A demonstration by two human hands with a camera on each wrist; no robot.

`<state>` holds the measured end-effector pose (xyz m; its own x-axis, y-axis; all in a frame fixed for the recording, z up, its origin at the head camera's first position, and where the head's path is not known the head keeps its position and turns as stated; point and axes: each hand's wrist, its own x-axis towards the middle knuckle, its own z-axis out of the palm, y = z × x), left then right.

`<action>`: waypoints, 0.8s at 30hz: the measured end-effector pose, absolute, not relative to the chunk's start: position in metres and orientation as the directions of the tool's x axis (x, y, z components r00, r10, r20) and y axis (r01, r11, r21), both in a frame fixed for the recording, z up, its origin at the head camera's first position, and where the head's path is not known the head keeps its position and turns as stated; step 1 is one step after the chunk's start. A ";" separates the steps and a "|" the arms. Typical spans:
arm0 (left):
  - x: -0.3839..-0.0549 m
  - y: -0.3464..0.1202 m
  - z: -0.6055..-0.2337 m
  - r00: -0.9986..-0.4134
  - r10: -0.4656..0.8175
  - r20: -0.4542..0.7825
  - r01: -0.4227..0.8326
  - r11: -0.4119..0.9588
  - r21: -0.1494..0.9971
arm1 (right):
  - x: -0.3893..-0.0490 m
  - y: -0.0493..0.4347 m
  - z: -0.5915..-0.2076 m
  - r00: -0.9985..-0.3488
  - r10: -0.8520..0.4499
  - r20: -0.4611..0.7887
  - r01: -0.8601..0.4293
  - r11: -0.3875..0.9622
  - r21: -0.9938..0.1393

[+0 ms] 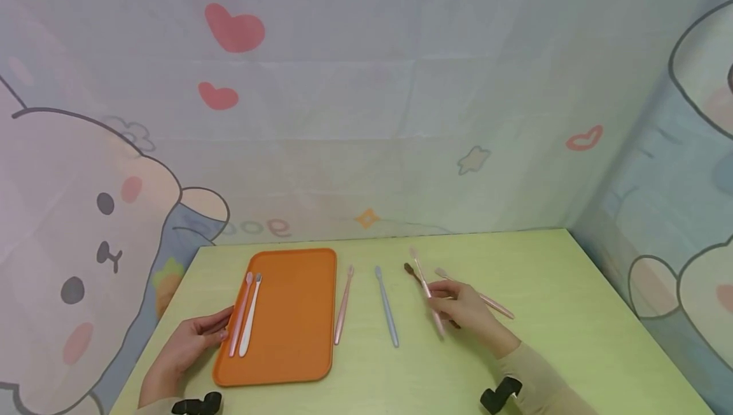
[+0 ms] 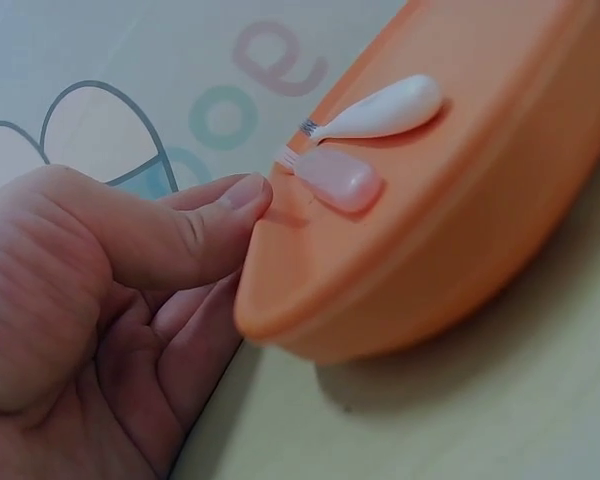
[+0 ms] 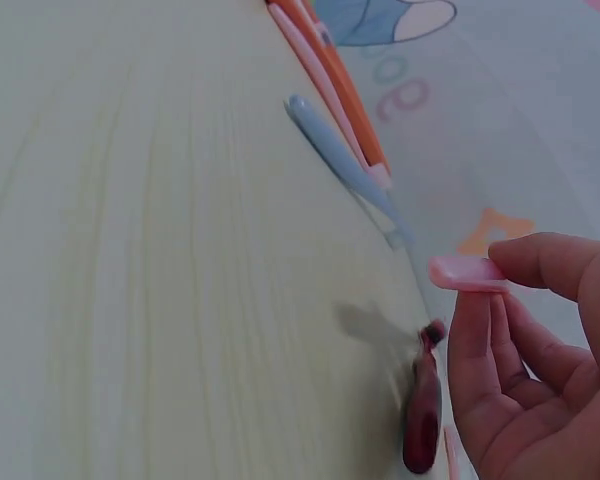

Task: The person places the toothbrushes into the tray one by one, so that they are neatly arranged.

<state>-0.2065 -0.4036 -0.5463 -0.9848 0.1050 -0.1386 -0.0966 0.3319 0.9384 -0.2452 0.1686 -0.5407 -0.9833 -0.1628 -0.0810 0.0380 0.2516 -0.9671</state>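
Note:
With thumb and fingers, my right hand pinches a light pink toothbrush, raised above the table. Under it lies a dark brown-red toothbrush, partly hidden by that hand in the head view. Another pink toothbrush slants out from behind the right hand. My left hand grips the left rim of an orange tray, thumb on top. Inside the tray, along its left side, a pink toothbrush and a white toothbrush lie side by side.
Between the tray and the right hand, a pink toothbrush lies close by the tray's right edge, and a blue-grey toothbrush farther right. The yellow-green table ends at a printed cloth backdrop behind and at the sides.

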 end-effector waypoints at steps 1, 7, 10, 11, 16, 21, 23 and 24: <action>-0.206 -0.404 -0.546 -0.985 0.101 -0.142 -0.102 0.330 0.938 | -0.244 0.163 -0.540 -0.982 -0.176 -0.076 0.032 0.238 -0.971; -0.204 -0.404 -0.546 -0.986 0.104 -0.133 -0.095 0.315 0.944 | -0.242 0.135 -0.537 -0.966 -0.255 -0.053 0.019 0.135 -0.991; -0.204 -0.403 -0.547 -0.986 0.098 -0.137 -0.100 0.313 0.944 | -0.241 0.120 -0.535 -0.955 -0.290 -0.056 0.025 0.110 -0.994; -0.204 -0.403 -0.546 -0.986 0.090 -0.143 -0.109 0.309 0.945 | -0.241 0.114 -0.535 -0.952 -0.301 -0.059 0.030 0.102 -0.994; -0.204 -0.400 -0.545 -0.985 0.074 -0.154 -0.123 0.319 0.940 | -0.239 0.088 -0.535 -0.933 -0.353 -0.072 0.051 0.068 -0.996; -0.203 -0.400 -0.543 -0.986 0.062 -0.156 -0.125 0.347 0.929 | -0.236 0.061 -0.537 -0.912 -0.402 -0.084 0.089 0.006 -0.996; -0.203 -0.400 -0.543 -0.985 0.054 -0.165 -0.135 0.354 0.925 | -0.234 0.050 -0.538 -0.904 -0.418 -0.093 0.108 -0.012 -0.994; -0.203 -0.400 -0.543 -0.984 0.051 -0.168 -0.140 0.356 0.924 | -0.232 0.044 -0.538 -0.900 -0.425 -0.093 0.114 -0.023 -0.993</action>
<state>-0.2031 -0.3998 -0.5431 -0.9844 0.0512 -0.1684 -0.1395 0.3563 0.9239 -0.2320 0.0435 -0.5379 -0.9003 -0.4251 -0.0935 0.1141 -0.0231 -0.9932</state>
